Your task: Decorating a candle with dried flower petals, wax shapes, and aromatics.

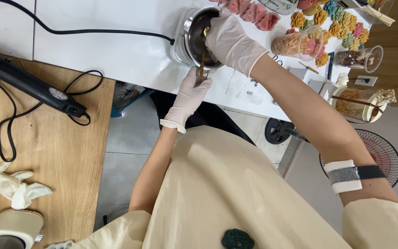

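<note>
Both my hands wear white gloves. My right hand [229,40] reaches over a round metal pot [194,27] that sits on a white heater base on the white table [116,50]; it grips the pot's near rim. My left hand [189,97] holds a thin wooden stick [202,57] whose upper end dips into the pot. What is inside the pot is hidden by my right hand.
Pink and coloured flower-shaped pieces [342,20] lie at the table's far right, beside clear cups [300,44] and a jar of sticks [360,102]. A black heat gun [28,85] with its cord, crumpled gloves [12,186] and a tape roll [10,228] lie on the wooden bench at left. A floor fan [383,154] stands below right.
</note>
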